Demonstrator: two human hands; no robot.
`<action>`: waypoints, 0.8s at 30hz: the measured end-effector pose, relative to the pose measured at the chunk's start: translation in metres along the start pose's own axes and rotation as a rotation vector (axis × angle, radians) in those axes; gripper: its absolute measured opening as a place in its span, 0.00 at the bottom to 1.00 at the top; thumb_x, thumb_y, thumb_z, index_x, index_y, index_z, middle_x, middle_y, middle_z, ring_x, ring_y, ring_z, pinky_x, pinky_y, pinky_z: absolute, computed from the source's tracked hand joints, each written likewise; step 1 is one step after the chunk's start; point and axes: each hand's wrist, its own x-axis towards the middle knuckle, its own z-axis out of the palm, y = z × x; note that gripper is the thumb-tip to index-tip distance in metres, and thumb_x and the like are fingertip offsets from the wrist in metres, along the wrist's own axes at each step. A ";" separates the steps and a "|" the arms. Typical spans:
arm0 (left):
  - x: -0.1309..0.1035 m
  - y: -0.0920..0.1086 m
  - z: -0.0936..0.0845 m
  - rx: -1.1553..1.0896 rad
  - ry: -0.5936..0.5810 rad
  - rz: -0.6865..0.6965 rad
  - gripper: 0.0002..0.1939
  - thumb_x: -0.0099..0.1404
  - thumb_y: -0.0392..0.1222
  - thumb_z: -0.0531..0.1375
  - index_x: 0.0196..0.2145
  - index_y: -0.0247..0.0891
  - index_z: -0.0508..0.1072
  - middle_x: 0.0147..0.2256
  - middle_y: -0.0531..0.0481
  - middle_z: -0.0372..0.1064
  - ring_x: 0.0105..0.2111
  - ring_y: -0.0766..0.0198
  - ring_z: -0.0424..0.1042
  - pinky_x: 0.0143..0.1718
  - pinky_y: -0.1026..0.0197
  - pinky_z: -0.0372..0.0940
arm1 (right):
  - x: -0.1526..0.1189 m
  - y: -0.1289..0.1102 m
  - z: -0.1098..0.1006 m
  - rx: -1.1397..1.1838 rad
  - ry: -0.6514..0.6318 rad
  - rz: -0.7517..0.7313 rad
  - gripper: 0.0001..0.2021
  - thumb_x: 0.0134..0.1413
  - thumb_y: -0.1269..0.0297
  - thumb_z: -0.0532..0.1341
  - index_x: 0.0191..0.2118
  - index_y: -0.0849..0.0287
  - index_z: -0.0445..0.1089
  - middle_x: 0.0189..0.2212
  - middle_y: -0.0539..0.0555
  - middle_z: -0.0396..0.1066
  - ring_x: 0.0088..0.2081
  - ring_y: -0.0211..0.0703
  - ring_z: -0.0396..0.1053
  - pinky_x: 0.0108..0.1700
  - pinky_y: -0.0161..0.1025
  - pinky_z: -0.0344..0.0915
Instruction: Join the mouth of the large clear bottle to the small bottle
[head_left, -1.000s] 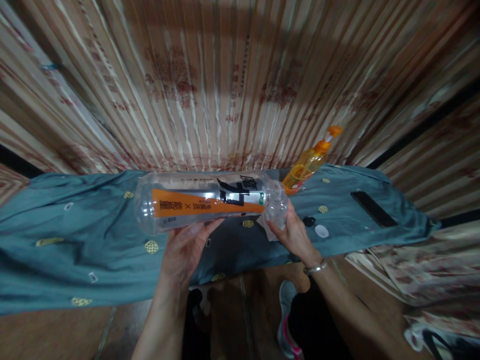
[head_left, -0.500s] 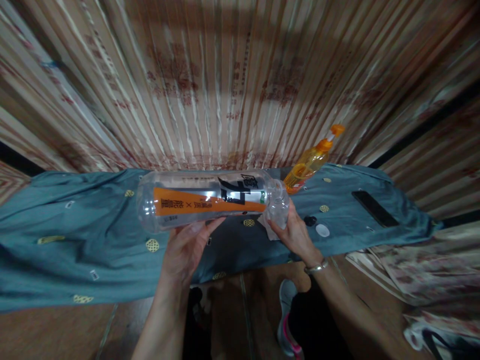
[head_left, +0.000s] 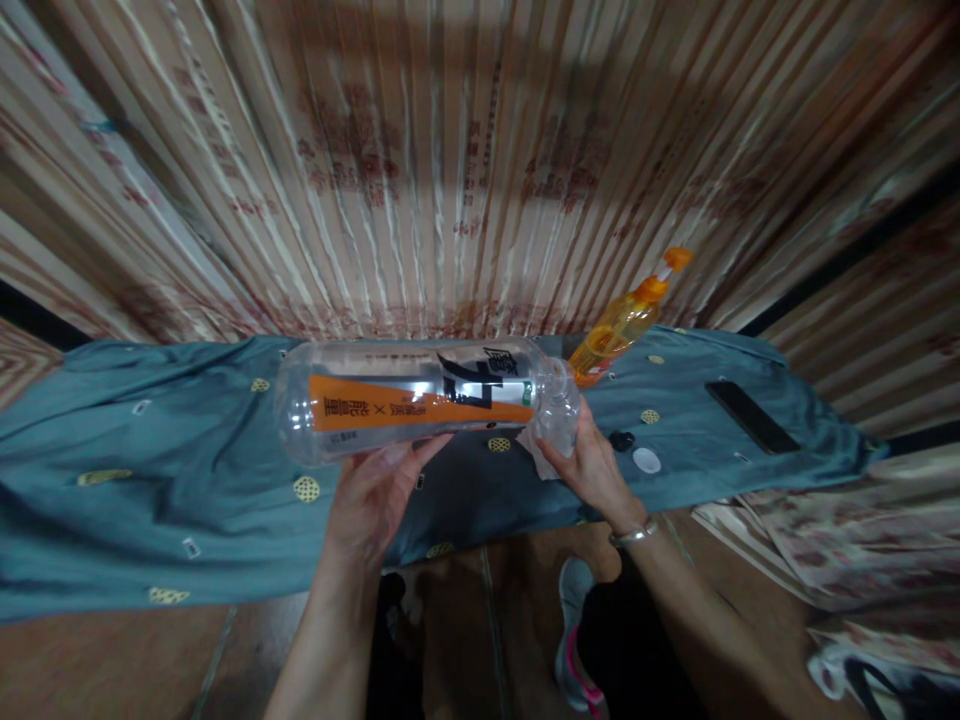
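A large clear plastic bottle [head_left: 409,390] with an orange and black label lies sideways in the air above the cloth, its neck to the right. My left hand [head_left: 373,500] grips its body from below, partly hidden behind it. At the neck, my right hand [head_left: 589,465] is closed round a small clear plastic container [head_left: 556,418] that meets the bottle's mouth. I cannot make out exactly how the two fit together. A pale, tissue-like piece [head_left: 537,457] shows beneath the container, beside my right fingers.
A teal patterned cloth [head_left: 187,450] covers the long surface. An orange pump bottle [head_left: 615,330] stands behind the neck. To the right lie a black cap [head_left: 621,440], a white disc [head_left: 646,460] and a black phone [head_left: 752,417]. A pleated curtain [head_left: 420,180] hangs behind.
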 end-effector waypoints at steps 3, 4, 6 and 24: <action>0.000 -0.001 -0.001 0.005 -0.012 0.000 0.27 0.47 0.47 0.80 0.46 0.54 0.82 0.44 0.50 0.84 0.48 0.41 0.82 0.56 0.27 0.73 | 0.000 -0.001 -0.001 0.002 -0.008 0.004 0.42 0.64 0.45 0.62 0.75 0.61 0.50 0.69 0.70 0.67 0.68 0.63 0.70 0.67 0.61 0.70; 0.000 -0.001 -0.001 0.006 -0.018 0.002 0.27 0.47 0.48 0.79 0.46 0.54 0.82 0.45 0.49 0.84 0.49 0.40 0.82 0.57 0.26 0.72 | 0.001 -0.001 -0.001 0.005 -0.010 0.005 0.42 0.64 0.45 0.62 0.75 0.61 0.50 0.69 0.70 0.67 0.68 0.63 0.70 0.67 0.62 0.70; 0.000 -0.001 -0.001 0.009 -0.025 0.003 0.27 0.47 0.48 0.79 0.46 0.54 0.82 0.46 0.49 0.84 0.51 0.38 0.81 0.58 0.26 0.71 | 0.001 -0.001 0.000 0.011 -0.009 0.006 0.42 0.64 0.45 0.63 0.75 0.60 0.50 0.69 0.69 0.67 0.68 0.63 0.70 0.67 0.62 0.70; -0.001 0.001 0.004 -0.021 -0.017 0.002 0.24 0.44 0.48 0.81 0.40 0.54 0.83 0.45 0.51 0.83 0.54 0.39 0.79 0.57 0.29 0.72 | 0.000 0.001 0.000 -0.001 -0.002 -0.022 0.42 0.65 0.46 0.62 0.76 0.60 0.48 0.68 0.69 0.68 0.67 0.64 0.70 0.66 0.61 0.71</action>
